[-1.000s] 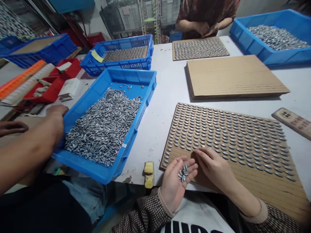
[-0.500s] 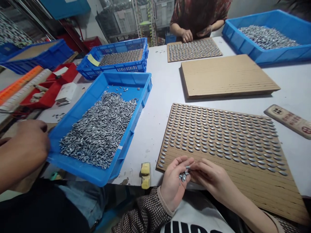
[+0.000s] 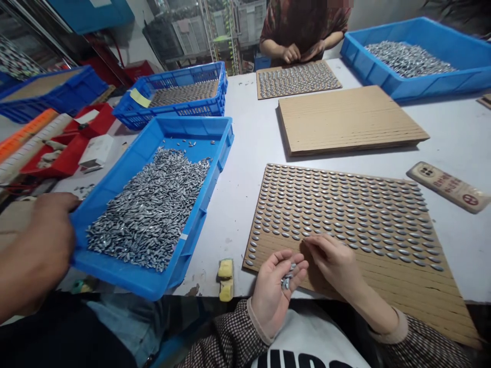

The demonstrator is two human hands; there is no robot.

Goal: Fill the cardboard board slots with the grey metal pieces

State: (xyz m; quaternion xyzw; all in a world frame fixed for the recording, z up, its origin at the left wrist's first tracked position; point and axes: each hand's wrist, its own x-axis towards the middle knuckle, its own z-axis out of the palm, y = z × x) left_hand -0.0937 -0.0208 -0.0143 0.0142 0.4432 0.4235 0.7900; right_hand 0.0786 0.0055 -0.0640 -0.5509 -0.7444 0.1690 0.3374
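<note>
My left hand (image 3: 276, 286) is cupped palm-up at the board's near edge, with several small grey spindle-shaped pieces (image 3: 286, 281) in it. The cardboard board (image 3: 383, 291) lies before me, with rows of the same kind of pieces (image 3: 337, 204) covering its far part. Bare corrugated lines show on its near part. Over the board, just past the last row, my right hand (image 3: 337, 260) is closed in a pinch, fingertips down at the surface. Whatever sits between those fingertips is hidden.
A blue tray (image 3: 201, 209) of loose pieces stands left, with another person's hand (image 3: 53, 230) at its edge. Yellow blocks (image 3: 226, 280) lie near the table edge. Stacked boards (image 3: 353, 120) and a printed wooden bar (image 3: 447, 186) lie beyond. Across the table, a person (image 3: 303, 30) works at another board.
My right hand has left my left palm and moved out over the board, to the end of a row. My left hand stays cupped around the pieces. The view has shifted slightly.
</note>
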